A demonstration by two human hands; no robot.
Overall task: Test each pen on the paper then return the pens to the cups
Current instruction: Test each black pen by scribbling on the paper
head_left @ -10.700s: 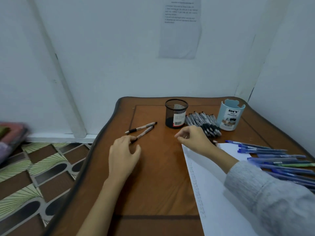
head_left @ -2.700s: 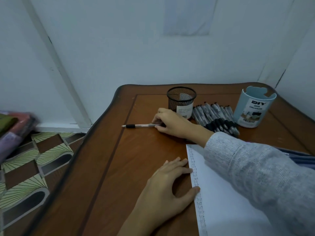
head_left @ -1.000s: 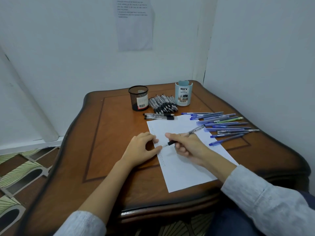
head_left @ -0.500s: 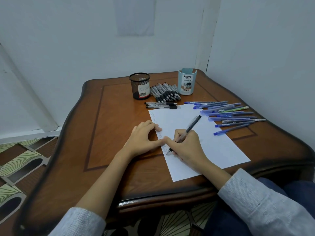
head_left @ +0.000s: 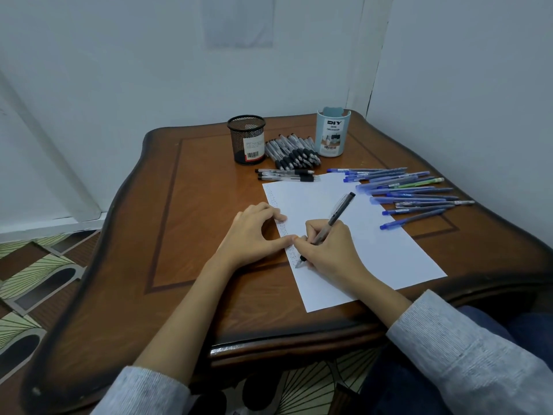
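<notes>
My right hand (head_left: 327, 250) grips a grey pen (head_left: 338, 212) with a black grip, its tip touching the left margin of the white paper (head_left: 374, 244). My left hand (head_left: 254, 232) rests on the paper's left edge, thumb and forefinger pressing it down. A black mesh cup (head_left: 247, 139) and a light blue organizer cup (head_left: 332, 133) stand at the back. Between them lies a pile of black-grip pens (head_left: 291, 151), and three more black pens (head_left: 287, 175) lie by the paper's top edge. Several blue pens (head_left: 410, 193) are spread at the right.
The brown wooden table (head_left: 185, 235) stands in a corner with white walls behind and to the right. A patterned tiled floor (head_left: 33, 274) shows at the left. A sheet is stuck on the back wall (head_left: 238, 20).
My right hand fetched a pen from beside the mesh cup and brought it to the paper. In the last half second the pen tip stayed on the left margin while my left hand held the sheet.
</notes>
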